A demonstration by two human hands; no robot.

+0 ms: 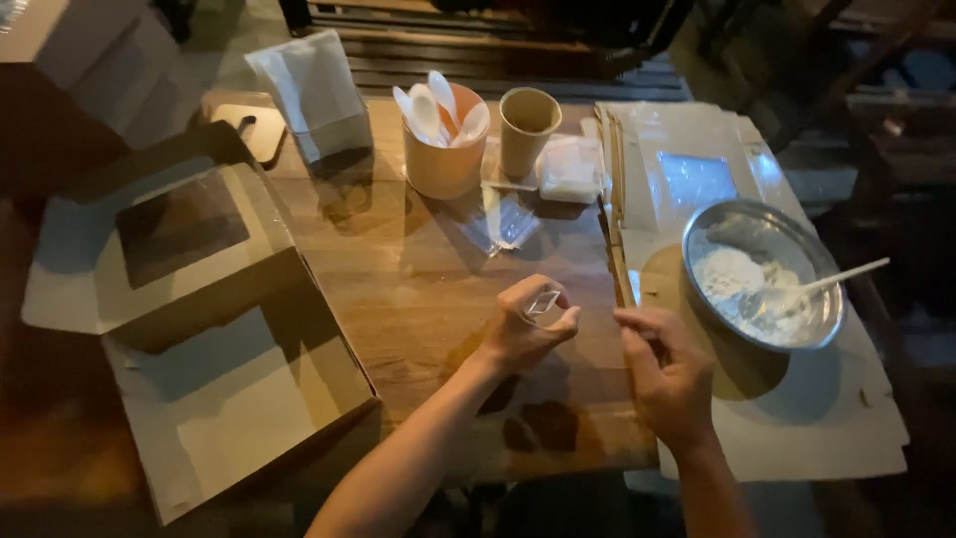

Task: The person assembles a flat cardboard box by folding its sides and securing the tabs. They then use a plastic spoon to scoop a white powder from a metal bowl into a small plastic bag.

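My left hand (523, 334) holds a small clear plastic bag (543, 303) between thumb and fingers over the wooden table (418, 289). My right hand (665, 374) hovers just to its right, fingers pinched together near the bag; whether it grips anything I cannot tell. To the right sits a metal bowl (762, 274) with white powder (732, 274) and a white plastic spoon (832, 282) leaning in it.
An open cardboard box (214, 339) lies at the left. A cup of white plastic spoons (443, 139), a paper cup (528, 125), clear bags (503, 224) and a small white packet (570, 169) stand at the back. Flat windowed cardboard sheets (697, 169) lie under the bowl.
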